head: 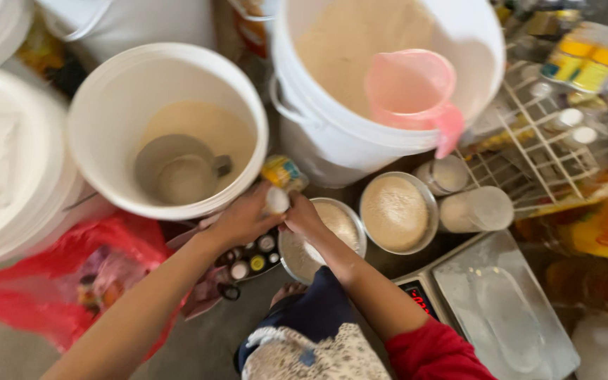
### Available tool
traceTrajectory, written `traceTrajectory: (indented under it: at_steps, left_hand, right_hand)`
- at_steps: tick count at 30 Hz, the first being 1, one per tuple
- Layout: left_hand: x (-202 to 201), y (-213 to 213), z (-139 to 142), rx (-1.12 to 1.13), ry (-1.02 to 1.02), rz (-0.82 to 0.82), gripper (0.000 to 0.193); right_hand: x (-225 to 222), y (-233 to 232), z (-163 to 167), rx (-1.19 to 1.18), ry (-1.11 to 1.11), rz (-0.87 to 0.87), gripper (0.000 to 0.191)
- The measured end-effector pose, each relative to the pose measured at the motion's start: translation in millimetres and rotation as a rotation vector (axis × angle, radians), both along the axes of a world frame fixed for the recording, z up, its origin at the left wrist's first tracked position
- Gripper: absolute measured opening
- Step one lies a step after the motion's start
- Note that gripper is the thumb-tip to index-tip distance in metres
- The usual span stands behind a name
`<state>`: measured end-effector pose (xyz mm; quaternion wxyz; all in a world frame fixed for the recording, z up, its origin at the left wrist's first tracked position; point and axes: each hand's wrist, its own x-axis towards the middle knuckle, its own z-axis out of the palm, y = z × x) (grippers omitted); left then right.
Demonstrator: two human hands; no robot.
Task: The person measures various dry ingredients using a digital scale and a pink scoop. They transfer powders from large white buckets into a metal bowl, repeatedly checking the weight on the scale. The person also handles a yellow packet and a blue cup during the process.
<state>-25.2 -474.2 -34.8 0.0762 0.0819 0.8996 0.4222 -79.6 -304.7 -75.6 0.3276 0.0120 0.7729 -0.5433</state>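
While both hands meet over the middle of the view, the left hand [244, 219] and the right hand [302, 218] close their grip together on a small white container [276, 200], the left fingers wrapped round its side and the right fingers pinching it from 3 o'clock. Whether a lid is on it is too blurred to tell. A small yellow packet [283, 171] lies just at 12 o'clock of the container, touching or nearly touching it.

Directly beneath the right hand sits a metal bowl [346, 218] with pale powder in it; its rim shows at 3 o'clock of the wrist. Just beside it, further toward 3 o'clock, stands a second metal bowl [395, 212] filled with beige flour. Two clear jars [473, 207] lie near that bowl, against a white wire rack [536, 141].

At 6 o'clock of the left hand a cluster of small round-capped bottles [255, 257] sits on the floor, and a red plastic bag [72, 274] lies at 8 o'clock. At 10 o'clock stands a white bucket [100, 134] holding beige powder and a grey scoop [177, 169]. At 1 o'clock a larger white bucket [483, 42] holds flour and a pink jug [409, 88]. A digital kitchen scale [501, 309] rests at 4 o'clock, near the red sleeve [438, 352].
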Motion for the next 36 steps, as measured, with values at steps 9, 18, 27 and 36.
traceTrajectory:
  at_steps: [9,18,27,36]
  left_hand:
    - [128.5,-144.3,-18.0,-0.275,-0.562,0.335,0.073]
    - [132.8,-160.3,-20.1,-0.129,-0.41,0.526,0.075]
    - [125.1,-140.2,-29.8,-0.055,-0.509,0.62,0.078]
    - [121.5,-135.9,-18.3,-0.008,-0.373,0.698,0.074]
  right_hand:
    - [67.5,-79.2,-17.7,0.048,0.572,0.631,0.019]
    - [127.6,-99.6,-28.5,0.449,0.899,1.351,0.032]
    - [140.0,-84.2,-35.6,0.5,0.888,1.159,0.035]
    - [64.6,-92.1,-15.2,0.442,0.356,0.893,0.054]
